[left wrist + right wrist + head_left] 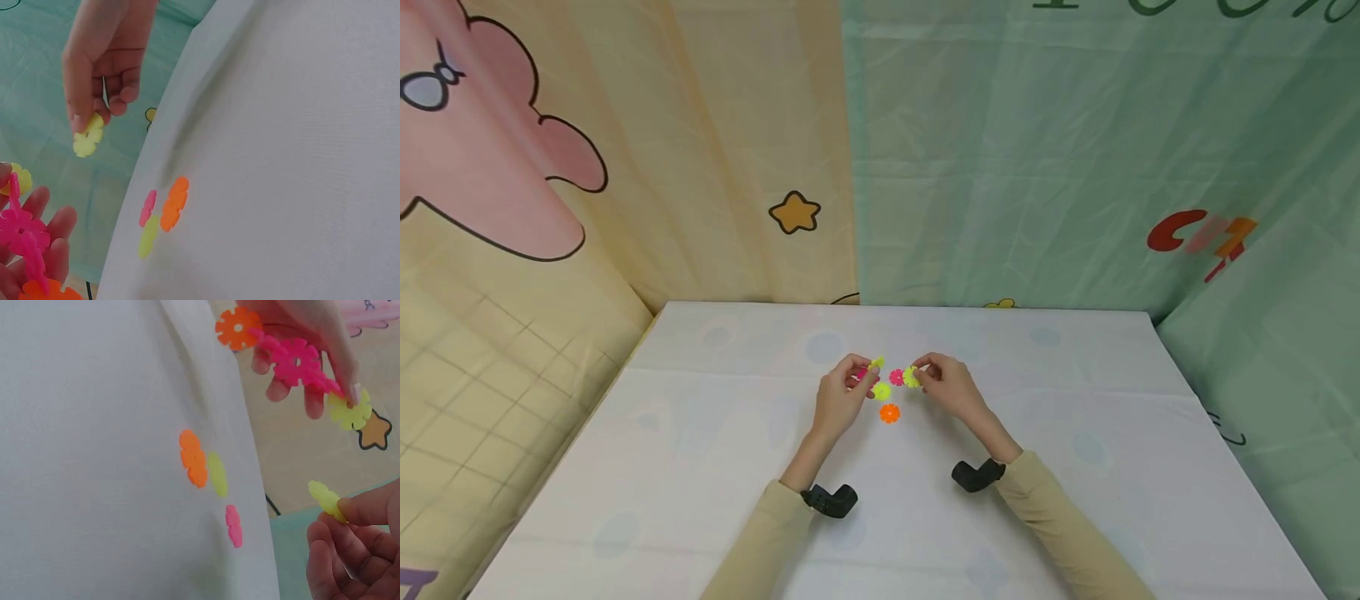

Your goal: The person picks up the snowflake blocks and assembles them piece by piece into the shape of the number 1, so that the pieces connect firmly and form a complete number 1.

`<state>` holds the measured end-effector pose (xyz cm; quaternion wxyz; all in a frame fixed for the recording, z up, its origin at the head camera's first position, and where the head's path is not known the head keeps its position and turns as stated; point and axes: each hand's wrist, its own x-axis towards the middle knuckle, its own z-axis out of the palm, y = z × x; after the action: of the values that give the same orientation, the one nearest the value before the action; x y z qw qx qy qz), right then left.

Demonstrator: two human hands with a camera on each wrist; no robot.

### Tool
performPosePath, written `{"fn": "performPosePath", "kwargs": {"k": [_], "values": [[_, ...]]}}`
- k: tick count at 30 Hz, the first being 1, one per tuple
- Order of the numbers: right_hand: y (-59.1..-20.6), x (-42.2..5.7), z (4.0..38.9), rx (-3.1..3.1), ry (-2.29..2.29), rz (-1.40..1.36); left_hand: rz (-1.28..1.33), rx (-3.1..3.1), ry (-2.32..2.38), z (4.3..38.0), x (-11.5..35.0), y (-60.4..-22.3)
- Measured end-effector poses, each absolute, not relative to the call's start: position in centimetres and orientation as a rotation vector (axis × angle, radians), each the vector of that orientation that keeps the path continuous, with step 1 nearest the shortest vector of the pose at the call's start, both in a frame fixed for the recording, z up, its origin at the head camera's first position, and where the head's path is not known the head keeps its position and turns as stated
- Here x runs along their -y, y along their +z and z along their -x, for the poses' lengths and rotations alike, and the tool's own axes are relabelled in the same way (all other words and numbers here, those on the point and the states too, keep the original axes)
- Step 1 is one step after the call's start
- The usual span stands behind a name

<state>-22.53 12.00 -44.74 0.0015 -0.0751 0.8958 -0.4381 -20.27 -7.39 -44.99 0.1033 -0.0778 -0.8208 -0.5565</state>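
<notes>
My left hand (838, 402) holds a short chain of notched plastic snowflake discs. In the right wrist view the chain runs from an orange disc (232, 331) through several pink discs (289, 370) to a yellow disc (351, 414), with the left thumb on that yellow end. Across from it, my right hand (953, 390) pinches a single yellow disc (325, 499) between thumb and finger, apart from the chain. Below the hands, an orange disc (890, 413), a yellow-green disc (882, 392) and a pink disc (897, 377) lie flat on the table.
A white cloth covers the table (700, 475), with a fold line across its far part. Printed curtains (1000, 167) hang right behind the far edge and along both sides. A black wrist camera (831, 502) sits on the left wrist, another (977, 476) on the right.
</notes>
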Motion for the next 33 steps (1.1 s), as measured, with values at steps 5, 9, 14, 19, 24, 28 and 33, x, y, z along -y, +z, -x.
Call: {"fn": "performPosePath", "kwargs": {"k": [5, 9, 14, 19, 24, 28, 33], "values": [[-43.3, -11.5, 22.0, -2.830, -1.451, 0.261, 0.228, 2.449, -1.602, 20.2, 7.5, -45.4], [-42.6, -11.2, 21.9, -2.834, -1.531, 0.287, 0.232, 2.464, -1.584, 20.2, 7.4, -45.5], [-42.0, -10.9, 21.8, -2.846, -1.621, 0.330, 0.244, 2.472, -1.557, 20.1, 7.2, -45.5], [-41.6, -10.7, 21.8, -2.831, -1.663, 0.356, 0.268, 2.480, -1.508, 20.0, 7.0, -45.5], [-41.6, -10.4, 21.8, -2.829, -1.661, 0.340, 0.292, 2.480, -1.462, 20.0, 6.8, -45.5], [-41.7, -10.3, 22.0, -2.834, -1.659, 0.341, 0.302, 2.468, -1.434, 20.0, 6.6, -45.5], [-41.7, -10.0, 21.9, -2.840, -1.657, 0.330, 0.333, 2.444, -1.416, 20.0, 6.5, -45.5]]}}
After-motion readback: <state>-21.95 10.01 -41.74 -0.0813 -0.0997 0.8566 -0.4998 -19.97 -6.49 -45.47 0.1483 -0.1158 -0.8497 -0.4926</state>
